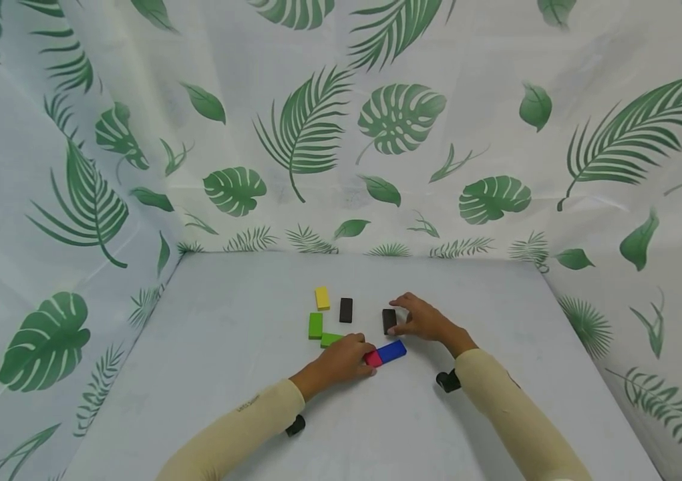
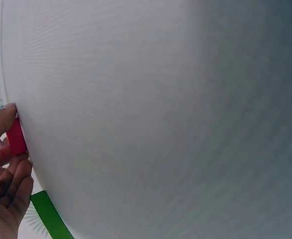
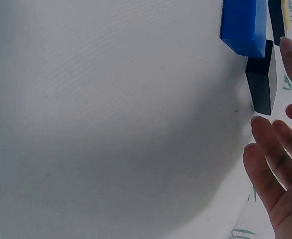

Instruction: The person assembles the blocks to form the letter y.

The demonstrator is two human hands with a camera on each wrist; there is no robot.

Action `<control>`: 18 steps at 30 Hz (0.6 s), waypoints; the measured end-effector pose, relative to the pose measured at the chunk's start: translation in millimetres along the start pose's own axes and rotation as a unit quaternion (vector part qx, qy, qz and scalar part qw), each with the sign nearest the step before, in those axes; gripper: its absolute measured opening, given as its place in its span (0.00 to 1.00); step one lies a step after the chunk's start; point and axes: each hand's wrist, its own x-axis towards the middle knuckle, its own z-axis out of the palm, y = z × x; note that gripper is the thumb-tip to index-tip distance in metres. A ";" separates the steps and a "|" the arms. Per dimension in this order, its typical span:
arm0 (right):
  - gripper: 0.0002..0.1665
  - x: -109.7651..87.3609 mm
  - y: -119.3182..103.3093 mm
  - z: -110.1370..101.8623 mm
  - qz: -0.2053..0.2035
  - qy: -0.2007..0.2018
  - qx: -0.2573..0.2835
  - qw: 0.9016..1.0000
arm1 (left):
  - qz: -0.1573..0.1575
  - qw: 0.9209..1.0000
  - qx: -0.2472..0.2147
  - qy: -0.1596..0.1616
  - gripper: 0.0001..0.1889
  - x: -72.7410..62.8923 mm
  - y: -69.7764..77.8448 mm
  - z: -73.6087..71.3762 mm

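Note:
My left hand (image 1: pixel 343 359) pinches a red block (image 1: pixel 373 359) between thumb and fingers. In the left wrist view the red block (image 2: pixel 16 137) shows between the fingertips. A blue block (image 1: pixel 391 351) lies end to end with the red one. My right hand (image 1: pixel 427 318) is spread around the right side of a dark block (image 1: pixel 389 322); in the right wrist view its fingers look loose beside that dark block (image 3: pixel 261 82), and contact is hard to tell. A green block (image 1: pixel 332 340), partly hidden, lies just beyond the left hand.
Another green block (image 1: pixel 315 325), a yellow block (image 1: pixel 322 298) and a second dark block (image 1: pixel 346 310) lie further back on the white table (image 1: pixel 244 300). A leaf-printed cloth (image 1: pixel 328 133) hangs behind the table and at both sides.

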 end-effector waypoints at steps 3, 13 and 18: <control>0.44 2.3 -1.0 2.0 0.003 -0.013 -0.005 1.000 | 0.005 1.000 0.007 0.004 0.24 -0.1 -0.6 0.9; 0.43 7.9 2.1 7.5 0.036 -0.026 -0.006 0.999 | 0.000 1.000 0.007 0.001 0.24 0.2 -0.5 2.2; 0.43 8.6 3.7 6.9 0.033 -0.026 -0.003 0.999 | 0.000 1.000 0.006 -0.001 0.24 0.5 -0.1 1.6</control>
